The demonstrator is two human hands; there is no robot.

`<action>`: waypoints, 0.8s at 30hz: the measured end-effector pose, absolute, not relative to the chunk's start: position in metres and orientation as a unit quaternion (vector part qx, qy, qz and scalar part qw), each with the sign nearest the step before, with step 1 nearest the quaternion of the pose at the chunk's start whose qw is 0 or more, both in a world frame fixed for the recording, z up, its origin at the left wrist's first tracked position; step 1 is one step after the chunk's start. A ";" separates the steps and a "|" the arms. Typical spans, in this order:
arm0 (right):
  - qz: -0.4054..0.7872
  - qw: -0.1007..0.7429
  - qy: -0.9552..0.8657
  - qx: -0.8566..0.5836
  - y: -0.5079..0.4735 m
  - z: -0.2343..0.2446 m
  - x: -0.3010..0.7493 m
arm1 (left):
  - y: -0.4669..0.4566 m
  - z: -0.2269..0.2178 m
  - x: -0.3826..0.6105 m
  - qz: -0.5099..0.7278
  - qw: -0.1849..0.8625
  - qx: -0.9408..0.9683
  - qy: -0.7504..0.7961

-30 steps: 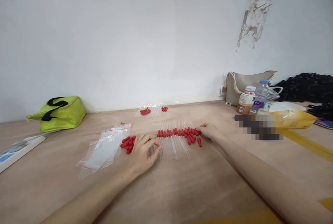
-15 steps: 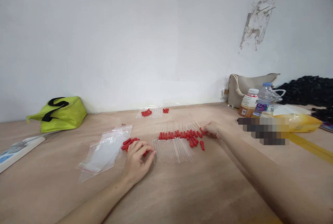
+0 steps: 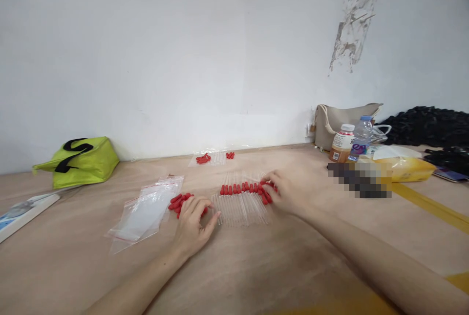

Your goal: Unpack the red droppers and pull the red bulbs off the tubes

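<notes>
Several thin clear tubes fitted with red rubber bulbs [image 3: 234,189] lie side by side in a row at the middle of the table. Below them is a layer of bare clear tubes [image 3: 240,210]. My right hand [image 3: 284,193] is at the row's right end, its fingers curled around a cluster of red bulbs, partly hiding them. My left hand [image 3: 194,222] rests over a pile of loose red bulbs [image 3: 179,202], thumb and forefinger apart beside the bare tubes' left edge; nothing shows between them. Clear zip bags [image 3: 146,212] lie left of that pile.
Near the wall, a clear bag [image 3: 216,158] holds more tubes and red bulbs. A lime-green bag [image 3: 86,163] stands at left. Toward the right are a brown drink bottle [image 3: 342,144], a water bottle [image 3: 362,136], a yellow tissue pack [image 3: 410,168] and a beige bag [image 3: 326,129].
My right hand has moved left, and the splayed bulbs at the row's right end are now bunched closer under its fingers. The loose bulb there no longer shows apart. My left hand stays nearly still.
</notes>
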State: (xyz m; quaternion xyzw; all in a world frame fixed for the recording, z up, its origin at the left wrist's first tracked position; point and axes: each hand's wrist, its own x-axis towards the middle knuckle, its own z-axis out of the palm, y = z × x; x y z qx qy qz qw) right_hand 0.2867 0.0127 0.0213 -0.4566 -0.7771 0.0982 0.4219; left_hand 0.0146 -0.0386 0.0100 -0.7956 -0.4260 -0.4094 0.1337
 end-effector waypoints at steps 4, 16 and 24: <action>-0.086 0.404 -0.848 -0.332 -0.019 0.004 0.266 | -0.048 0.012 0.026 -0.387 0.145 -0.815 -0.407; -0.192 0.419 -0.851 -0.251 -0.033 -0.010 0.249 | -0.055 0.002 0.044 -0.331 0.207 -0.856 -0.338; -0.180 0.398 -0.861 -0.259 -0.037 -0.010 0.251 | -0.056 -0.001 0.040 -0.305 0.175 -0.874 -0.336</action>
